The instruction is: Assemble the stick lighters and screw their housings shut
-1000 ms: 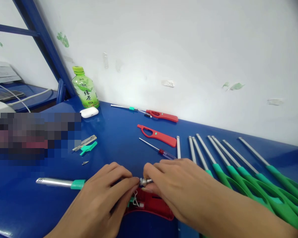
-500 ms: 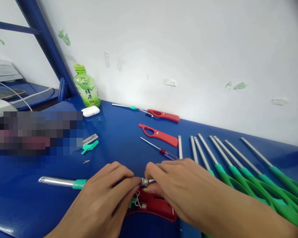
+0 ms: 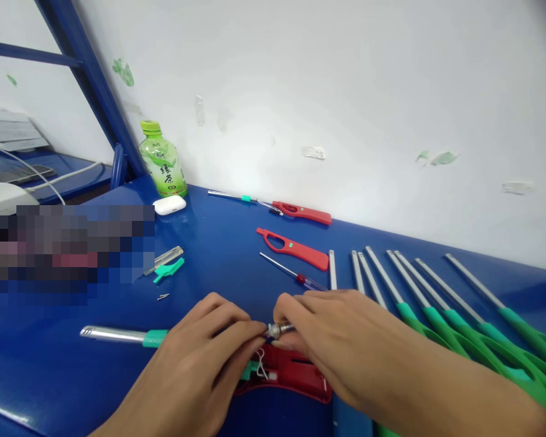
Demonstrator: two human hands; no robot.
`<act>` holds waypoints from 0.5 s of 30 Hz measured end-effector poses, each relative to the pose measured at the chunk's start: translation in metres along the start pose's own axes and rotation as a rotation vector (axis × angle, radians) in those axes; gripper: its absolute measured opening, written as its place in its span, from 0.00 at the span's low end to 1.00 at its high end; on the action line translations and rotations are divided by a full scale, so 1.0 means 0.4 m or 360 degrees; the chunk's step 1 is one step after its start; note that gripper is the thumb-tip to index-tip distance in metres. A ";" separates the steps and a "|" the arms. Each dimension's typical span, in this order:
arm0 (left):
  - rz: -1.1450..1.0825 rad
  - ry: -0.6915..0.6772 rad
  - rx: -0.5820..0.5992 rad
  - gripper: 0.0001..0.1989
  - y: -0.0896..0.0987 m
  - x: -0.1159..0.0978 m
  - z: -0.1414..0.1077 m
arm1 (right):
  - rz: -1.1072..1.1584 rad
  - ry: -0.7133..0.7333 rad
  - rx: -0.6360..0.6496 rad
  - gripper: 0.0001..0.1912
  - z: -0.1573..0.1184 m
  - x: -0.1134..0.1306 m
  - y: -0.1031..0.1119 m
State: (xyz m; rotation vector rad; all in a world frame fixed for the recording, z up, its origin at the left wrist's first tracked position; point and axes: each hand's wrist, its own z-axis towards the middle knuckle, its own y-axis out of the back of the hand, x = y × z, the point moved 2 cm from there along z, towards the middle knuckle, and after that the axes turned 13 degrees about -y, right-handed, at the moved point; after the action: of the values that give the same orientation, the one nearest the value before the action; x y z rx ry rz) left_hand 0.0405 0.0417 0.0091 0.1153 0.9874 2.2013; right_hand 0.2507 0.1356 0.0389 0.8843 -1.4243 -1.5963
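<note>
My right hand (image 3: 318,321) is closed around a small metal-and-whitish valve-like part (image 3: 276,330), most of it hidden by my fingers. At its left end, the fingertips of my left hand (image 3: 218,346) pinch together and touch it. Just below lies an opened red lighter handle half (image 3: 295,376), hollow side up, with a white wire (image 3: 260,364) and a green piece inside. From behind my left hand a silver lighter tube (image 3: 113,334) with a green collar sticks out to the left.
Several green-handled lighters (image 3: 464,334) lie in a row at right. Behind my hands are a screwdriver (image 3: 300,278), a red handle half (image 3: 295,250) and a lighter in parts (image 3: 307,213). Screws (image 3: 163,297), a green piece (image 3: 169,270), a white case (image 3: 170,205) and a bottle (image 3: 164,164) lie left.
The view has shifted slightly, so everything appears a little further right. Both hands keep their pinch on the small part, which stays just above the red handle half.
</note>
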 end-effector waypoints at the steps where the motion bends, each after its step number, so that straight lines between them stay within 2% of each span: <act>1: -0.0022 0.0030 -0.0010 0.12 0.002 0.000 0.003 | -0.0010 -0.0009 0.0019 0.13 -0.004 -0.003 0.002; 4: -0.0068 0.0096 -0.0022 0.12 0.006 0.000 0.005 | -0.0051 -0.0009 0.0004 0.15 -0.012 -0.003 0.009; 8: -0.0033 0.0158 0.0067 0.11 -0.002 -0.004 -0.003 | -0.0046 0.0007 -0.0128 0.16 -0.008 0.012 0.017; 15: 0.0053 0.0087 0.0042 0.14 -0.015 -0.013 -0.018 | -0.0108 0.0050 -0.0224 0.20 0.010 0.030 0.033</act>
State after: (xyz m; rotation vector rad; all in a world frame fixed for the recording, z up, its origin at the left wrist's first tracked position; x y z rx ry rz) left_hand 0.0453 0.0365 0.0008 0.0842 1.0517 2.2326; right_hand 0.2433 0.1258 0.0524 0.8787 -1.2553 -1.7032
